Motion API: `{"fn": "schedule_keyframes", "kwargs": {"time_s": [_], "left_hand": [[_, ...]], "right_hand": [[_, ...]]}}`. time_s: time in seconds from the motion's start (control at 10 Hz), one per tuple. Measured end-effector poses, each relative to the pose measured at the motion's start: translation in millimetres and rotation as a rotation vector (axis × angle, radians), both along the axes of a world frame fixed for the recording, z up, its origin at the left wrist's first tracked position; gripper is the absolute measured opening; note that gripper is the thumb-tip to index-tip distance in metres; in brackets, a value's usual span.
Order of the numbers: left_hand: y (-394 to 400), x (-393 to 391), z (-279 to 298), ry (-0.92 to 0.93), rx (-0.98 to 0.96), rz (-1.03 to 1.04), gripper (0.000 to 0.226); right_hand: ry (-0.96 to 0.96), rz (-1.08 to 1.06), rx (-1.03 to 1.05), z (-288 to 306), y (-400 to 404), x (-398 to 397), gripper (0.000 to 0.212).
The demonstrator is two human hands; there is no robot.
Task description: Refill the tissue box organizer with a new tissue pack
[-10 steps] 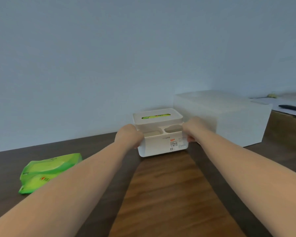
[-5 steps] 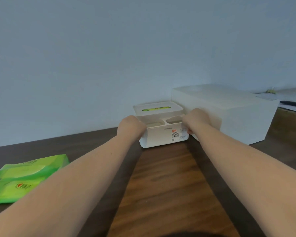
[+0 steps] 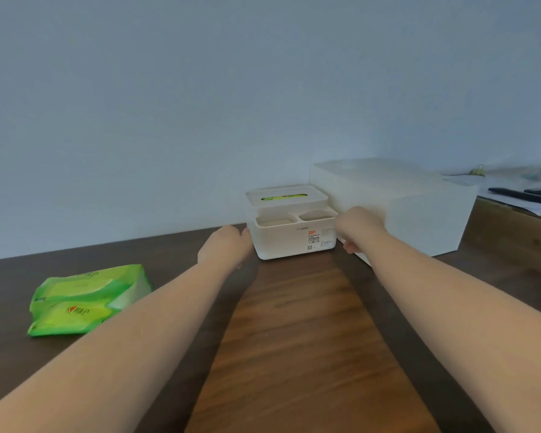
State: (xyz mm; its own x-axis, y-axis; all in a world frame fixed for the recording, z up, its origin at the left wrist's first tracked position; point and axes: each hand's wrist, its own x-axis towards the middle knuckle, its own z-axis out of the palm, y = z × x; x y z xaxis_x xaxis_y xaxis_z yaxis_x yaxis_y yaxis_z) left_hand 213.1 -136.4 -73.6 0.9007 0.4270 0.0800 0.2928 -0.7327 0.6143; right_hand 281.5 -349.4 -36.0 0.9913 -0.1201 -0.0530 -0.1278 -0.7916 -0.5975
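1. The white tissue box organizer sits on the dark wooden table, back against the wall, its lid on and a green strip showing through the slot.
2. The new tissue pack lies unopened on the table, well to the left of the organizer and nearer the camera, so the refill itself looks not yet begun.
3. The left hand rests against the organizer's left wall and the right hand against its right, apparently bracing it.
4. Both hands show only their backs; whether the fingers are spread or pressed together cannot be told.
5. Just right of the organizer a large white box hides the right fingertips; the label is unreadable.
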Motion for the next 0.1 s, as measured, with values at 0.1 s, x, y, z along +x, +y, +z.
{"fn": "schedule_keyframes", "kwargs": {"time_s": [0.1], "left_hand": [[-0.8, -19.3, -13.3, -0.015, 0.045, 0.008, 0.041]], "right_hand": [[0.033, 0.042, 0.026, -9.3, -8.0, -17.4, 0.02]]}}
